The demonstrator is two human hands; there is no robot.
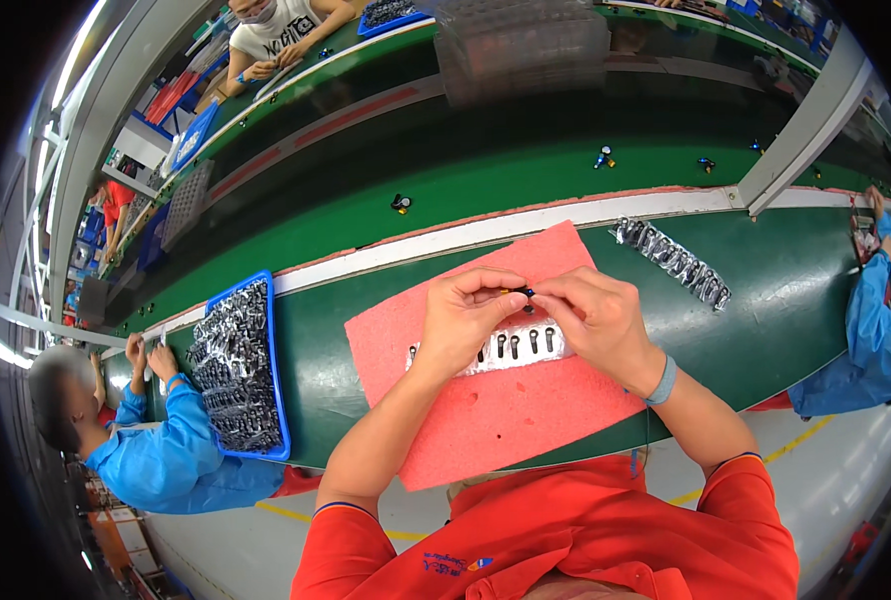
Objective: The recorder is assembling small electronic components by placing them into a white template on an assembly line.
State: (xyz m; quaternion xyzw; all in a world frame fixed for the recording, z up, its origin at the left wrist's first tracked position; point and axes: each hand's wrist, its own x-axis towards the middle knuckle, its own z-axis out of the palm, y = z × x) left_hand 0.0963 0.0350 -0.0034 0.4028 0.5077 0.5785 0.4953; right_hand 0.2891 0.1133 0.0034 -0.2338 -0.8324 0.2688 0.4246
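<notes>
Above a pink foam mat [486, 420], my two hands meet fingertip to fingertip. Between them is a small dark part [529, 294] with a bit of blue and yellow; its exact kind is too small to make out. My left hand [473, 312] pinches it from the left, and my right hand [596, 312] pinches it from the right. Just below my fingers, a clear plastic strip [516, 362] holding several small black pieces lies on the mat. My left hand covers part of that strip.
A blue tray [284, 400] heaped with similar black pieces stands to my left. Another packed strip [673, 262] lies at the right. Beyond the white rail, a green conveyor [506, 185] carries small parts [604, 157]. Co-workers in blue [166, 450] sit on both sides.
</notes>
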